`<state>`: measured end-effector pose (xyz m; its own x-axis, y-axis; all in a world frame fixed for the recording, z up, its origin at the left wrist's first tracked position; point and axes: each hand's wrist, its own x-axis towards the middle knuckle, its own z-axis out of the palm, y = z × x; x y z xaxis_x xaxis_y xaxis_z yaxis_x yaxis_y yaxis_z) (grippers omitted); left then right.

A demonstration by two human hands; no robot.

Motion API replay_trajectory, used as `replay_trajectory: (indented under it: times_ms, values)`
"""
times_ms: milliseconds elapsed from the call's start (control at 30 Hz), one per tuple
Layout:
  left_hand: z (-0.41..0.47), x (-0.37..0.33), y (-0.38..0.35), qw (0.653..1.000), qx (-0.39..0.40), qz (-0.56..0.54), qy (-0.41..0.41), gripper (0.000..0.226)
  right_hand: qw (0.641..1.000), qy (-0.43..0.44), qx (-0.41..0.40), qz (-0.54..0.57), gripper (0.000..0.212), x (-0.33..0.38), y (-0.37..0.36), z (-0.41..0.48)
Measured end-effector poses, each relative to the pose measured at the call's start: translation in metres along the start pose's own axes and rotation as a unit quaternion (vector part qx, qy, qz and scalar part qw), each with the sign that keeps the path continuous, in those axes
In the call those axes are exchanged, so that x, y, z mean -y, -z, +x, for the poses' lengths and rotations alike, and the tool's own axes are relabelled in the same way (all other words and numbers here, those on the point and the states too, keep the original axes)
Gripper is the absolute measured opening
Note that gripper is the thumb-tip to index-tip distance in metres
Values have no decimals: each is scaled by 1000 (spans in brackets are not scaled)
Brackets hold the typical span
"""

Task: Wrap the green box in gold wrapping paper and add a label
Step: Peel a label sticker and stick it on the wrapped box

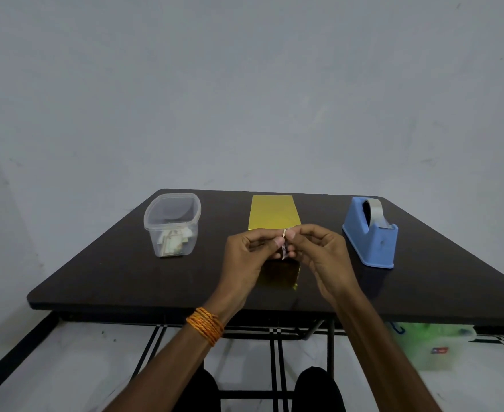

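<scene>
Label (pixel 284 243) pinched edge-on by fingertips of left hand (pixel 246 257) and right hand (pixel 319 251) – backing likely being peeled: to be parted slowly from corner, adhesive left untouched. Just beyond, under hands – gold-wrapped box (pixel 274 215) at table centre, top face wanted for label. Tub (pixel 172 224) left, tape dispenser (pixel 369 233) right

Dark tabletop (pixel 96 281) here: clear plastic tub (pixel 172 224) sitting at ten o'clock, blue tape dispenser (pixel 369 233) at two o'clock, blurred green bag (pixel 432 343) on the floor at four.

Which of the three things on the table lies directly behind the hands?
The gold-wrapped box, in the middle; the clear tub stands left, the blue tape dispenser right.
</scene>
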<state>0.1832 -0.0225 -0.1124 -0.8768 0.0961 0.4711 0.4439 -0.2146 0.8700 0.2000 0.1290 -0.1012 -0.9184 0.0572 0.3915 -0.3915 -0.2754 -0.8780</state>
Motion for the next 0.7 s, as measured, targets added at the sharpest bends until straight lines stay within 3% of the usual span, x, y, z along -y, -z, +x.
replay_trajectory:
  times_ms: [300,467,700]
  values:
    - [-4,-3,-2,1000,6,0,-5,16,997,48,-39,-44,19,-4,-4,-4]
    - [-6,-5,-5,1000,3,-5,-3,17,991,87,-66,-72,10,-9,-6,-6]
    - [-9,-3,-2,1000,-5,15,7,17,992,73,-28,-101,10,-9,-2,-4]
